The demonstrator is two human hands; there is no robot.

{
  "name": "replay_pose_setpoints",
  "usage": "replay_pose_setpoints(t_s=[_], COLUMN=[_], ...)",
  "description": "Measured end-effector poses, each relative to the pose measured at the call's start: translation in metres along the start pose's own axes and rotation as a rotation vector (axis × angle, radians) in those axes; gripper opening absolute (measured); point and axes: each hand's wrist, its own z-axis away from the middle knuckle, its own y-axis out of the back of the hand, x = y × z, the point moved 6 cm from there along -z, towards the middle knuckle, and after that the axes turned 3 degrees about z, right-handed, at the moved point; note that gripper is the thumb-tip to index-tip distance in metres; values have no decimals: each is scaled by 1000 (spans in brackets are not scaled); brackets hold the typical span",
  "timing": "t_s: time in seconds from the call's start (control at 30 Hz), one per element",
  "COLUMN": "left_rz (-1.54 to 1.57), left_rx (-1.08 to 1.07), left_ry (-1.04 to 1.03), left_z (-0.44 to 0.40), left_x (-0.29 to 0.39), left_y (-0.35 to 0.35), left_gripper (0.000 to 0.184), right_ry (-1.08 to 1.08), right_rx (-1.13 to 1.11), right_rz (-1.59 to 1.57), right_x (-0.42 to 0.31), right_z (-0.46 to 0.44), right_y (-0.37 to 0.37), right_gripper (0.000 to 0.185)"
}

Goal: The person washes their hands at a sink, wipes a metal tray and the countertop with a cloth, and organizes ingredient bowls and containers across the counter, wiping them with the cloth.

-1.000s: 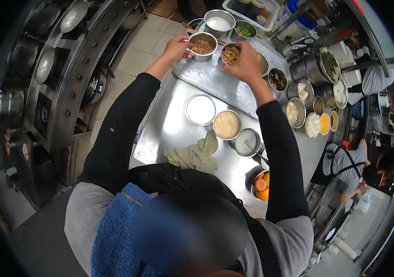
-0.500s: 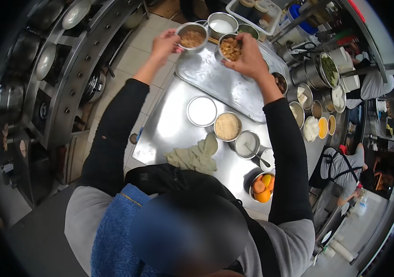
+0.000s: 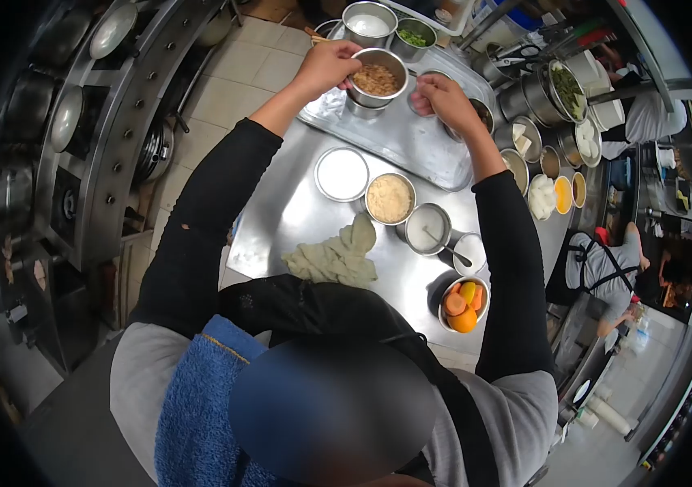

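My left hand [image 3: 328, 68] grips the rim of a metal cup of brown crumbly food [image 3: 377, 79]. Directly beneath it is another metal cup [image 3: 367, 109], its contents hidden. To the right, my right hand [image 3: 435, 99] is over the metal tray [image 3: 411, 144] with slightly blurred fingers apart and nothing between them, beside a round container [image 3: 434, 74]. Nearer me on the steel table [image 3: 269, 239] are a white-filled round container [image 3: 342, 174], a bowl of pale yellow crumbs [image 3: 390, 199], a bowl of white powder with a spoon [image 3: 427, 228] and a crumpled cloth [image 3: 331, 256].
Beyond the tray are a pot of white contents [image 3: 369, 24] and a bowl of chopped greens [image 3: 412, 37]. A bowl of orange pieces [image 3: 463, 307] is near my right forearm. Ingredient containers line the right; a stove [image 3: 119, 142] is left. A co-worker [image 3: 606, 272] is far right.
The cup of brown chunks has left my right hand, which now holds nothing. My left hand has moved its cup rightward and nearer me, above another cup.
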Motion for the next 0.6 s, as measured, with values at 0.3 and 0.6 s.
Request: replay_pose_setpoints(t_s=[0.3,0.6], left_rz=[184,326], left_rx=[-2,-90], left_ry=[336,252], left_z=[11,19], left_x=[-46,-31], left_y=[-3,-4], left_gripper=[86,86], right_ry=[-100,-12], right_rx=[47,11], right_rz=[-358,-371], right_x=[-16,-18], right_z=[13,-9], right_y=[-72,-66], right_gripper=[92,78])
